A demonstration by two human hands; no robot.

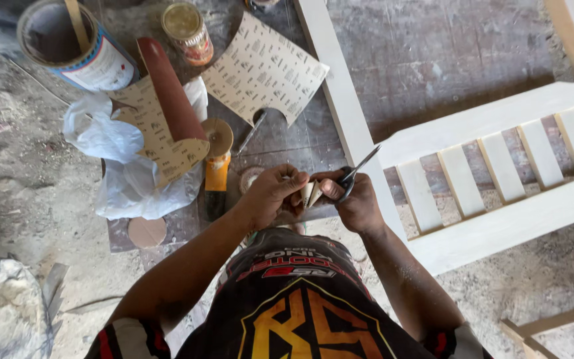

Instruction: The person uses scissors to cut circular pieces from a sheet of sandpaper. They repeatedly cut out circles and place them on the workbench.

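Hands: left hand and right hand meet just above the person's lap, close together, knuckles up.
Left grip: fingers curled shut around one edge of a small folded piece of sandpaper, pale backing side showing.
Right grip: closed through the handles of a pair of scissors; the thumb presses on the other edge of the paper, and the blades point up and to the right, slightly parted, clear of the paper.
Where the paper is: between the two hands, touching both, over the edge of the dark board on the floor.
Straight ahead: a large sandpaper sheet lies backing side up with curved pieces cut out of its lower edge; a thin metal tool lies just below that cut-out.
Left of the hands: a sander with an orange body and round pad stands beside a rolled reddish-brown sandpaper sheet, which rests on a crumpled white plastic bag.
Further back: an open paint can with a stirring stick in it, and a small jar with a gold lid.
Loose discs: one round sanding disc lies on the board near the left forearm, another is partly hidden behind the left hand.
Right side: a pale wooden slatted frame lies on the floor; its long rail runs just beside the right hand and the scissor tips overlap it in view.
Ground: dusty concrete floor.
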